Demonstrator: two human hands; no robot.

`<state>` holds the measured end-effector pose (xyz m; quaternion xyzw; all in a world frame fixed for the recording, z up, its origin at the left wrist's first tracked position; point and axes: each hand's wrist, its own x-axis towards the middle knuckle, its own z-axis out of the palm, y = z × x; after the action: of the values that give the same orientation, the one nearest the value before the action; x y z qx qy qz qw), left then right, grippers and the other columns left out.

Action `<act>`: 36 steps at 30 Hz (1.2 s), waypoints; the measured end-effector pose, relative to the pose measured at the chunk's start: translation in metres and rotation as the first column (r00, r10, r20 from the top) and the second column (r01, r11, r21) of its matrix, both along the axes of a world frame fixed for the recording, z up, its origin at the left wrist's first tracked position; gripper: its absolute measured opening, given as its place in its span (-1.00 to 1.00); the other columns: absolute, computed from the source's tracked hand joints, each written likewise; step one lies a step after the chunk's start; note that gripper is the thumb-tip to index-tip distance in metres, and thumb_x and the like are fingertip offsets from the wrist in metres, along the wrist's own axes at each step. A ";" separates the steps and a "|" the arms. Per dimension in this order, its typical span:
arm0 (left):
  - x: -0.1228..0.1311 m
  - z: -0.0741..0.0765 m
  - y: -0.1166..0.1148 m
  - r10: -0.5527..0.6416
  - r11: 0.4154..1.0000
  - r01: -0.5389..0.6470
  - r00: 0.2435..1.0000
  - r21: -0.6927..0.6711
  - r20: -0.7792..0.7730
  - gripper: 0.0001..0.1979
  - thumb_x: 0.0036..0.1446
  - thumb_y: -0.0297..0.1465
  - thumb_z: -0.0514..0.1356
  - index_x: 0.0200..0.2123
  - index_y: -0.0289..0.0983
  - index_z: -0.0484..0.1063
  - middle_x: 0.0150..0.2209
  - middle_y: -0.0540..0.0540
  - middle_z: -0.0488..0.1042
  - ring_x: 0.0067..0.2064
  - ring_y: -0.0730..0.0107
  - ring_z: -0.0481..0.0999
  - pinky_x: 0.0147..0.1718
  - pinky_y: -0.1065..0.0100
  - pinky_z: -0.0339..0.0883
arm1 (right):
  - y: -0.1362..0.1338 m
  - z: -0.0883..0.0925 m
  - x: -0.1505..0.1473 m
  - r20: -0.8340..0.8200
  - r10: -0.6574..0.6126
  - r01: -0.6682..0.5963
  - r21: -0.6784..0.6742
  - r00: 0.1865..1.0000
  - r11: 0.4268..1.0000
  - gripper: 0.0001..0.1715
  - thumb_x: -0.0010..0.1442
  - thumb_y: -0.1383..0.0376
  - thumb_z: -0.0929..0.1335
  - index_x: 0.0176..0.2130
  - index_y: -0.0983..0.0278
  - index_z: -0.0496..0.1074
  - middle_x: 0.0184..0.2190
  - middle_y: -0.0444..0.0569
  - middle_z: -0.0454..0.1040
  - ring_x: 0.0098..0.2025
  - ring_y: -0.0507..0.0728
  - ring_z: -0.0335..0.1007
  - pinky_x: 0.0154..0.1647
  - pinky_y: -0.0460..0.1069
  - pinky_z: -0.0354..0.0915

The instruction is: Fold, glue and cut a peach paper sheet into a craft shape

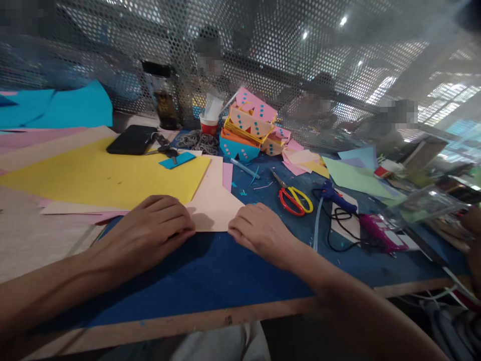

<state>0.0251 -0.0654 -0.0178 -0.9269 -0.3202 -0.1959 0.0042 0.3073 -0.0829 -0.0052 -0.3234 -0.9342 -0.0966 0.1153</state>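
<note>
the peach sheet point(213, 205) was pinched at its near edge, leftward by the curled, palm-down left hand point(161, 223), rightward by the similarly curled right hand point(261, 228).

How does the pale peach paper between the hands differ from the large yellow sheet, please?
The pale peach paper shows less surface than the yellow sheet. The left hand and right hand touch the peach paper; a blue paper rectangle lies on the yellow sheet. Both are paper.

No text, label, brand, number or sign can be read here.
</note>
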 end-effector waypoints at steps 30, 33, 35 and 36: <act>-0.005 -0.005 0.010 0.137 0.955 -0.125 0.990 -0.269 0.029 -0.70 0.35 -0.11 0.08 -0.24 -0.13 0.53 -0.31 -0.03 0.57 -0.29 0.27 0.51 -0.32 0.28 0.29 | -0.001 0.009 0.000 -0.063 -0.133 0.113 -0.258 0.989 0.960 -0.81 0.42 0.26 0.29 -0.18 0.30 0.44 -0.21 -0.03 0.50 -0.18 0.10 0.37 -0.18 0.01 0.09; -0.006 -0.005 0.011 0.141 0.952 -0.131 0.990 -0.276 0.017 -0.72 0.35 -0.15 0.09 -0.25 -0.14 0.53 -0.32 -0.05 0.57 -0.31 0.28 0.51 -0.37 0.29 0.28 | -0.002 0.018 0.002 -0.069 -0.127 0.095 -0.355 0.989 0.930 -0.89 0.37 0.34 0.32 -0.22 0.29 0.44 -0.23 -0.06 0.49 -0.19 0.06 0.37 -0.18 -0.01 0.10; -0.006 -0.006 0.012 0.144 0.950 -0.137 0.990 -0.281 0.004 -0.72 0.35 -0.16 0.09 -0.25 -0.14 0.53 -0.32 -0.05 0.56 -0.31 0.28 0.51 -0.37 0.29 0.27 | -0.002 0.021 0.004 -0.076 -0.121 0.083 -0.387 0.990 0.919 -0.92 0.35 0.36 0.33 -0.22 0.28 0.43 -0.23 -0.07 0.49 -0.18 0.06 0.37 -0.16 -0.02 0.10; -0.006 -0.006 0.012 0.147 0.948 -0.141 0.989 -0.286 -0.002 -0.72 0.35 -0.15 0.09 -0.26 -0.14 0.52 -0.33 -0.04 0.56 -0.31 0.28 0.50 -0.37 0.29 0.27 | -0.002 0.022 0.005 -0.077 -0.121 0.082 -0.389 0.990 0.917 -0.93 0.35 0.36 0.33 -0.22 0.28 0.43 -0.22 -0.08 0.50 -0.18 0.06 0.37 -0.16 -0.02 0.10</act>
<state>0.0189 -0.0534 -0.0235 -0.8900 -0.4119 -0.1558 -0.1182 0.3120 -0.0849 0.0168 -0.3924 -0.9099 0.0991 0.0907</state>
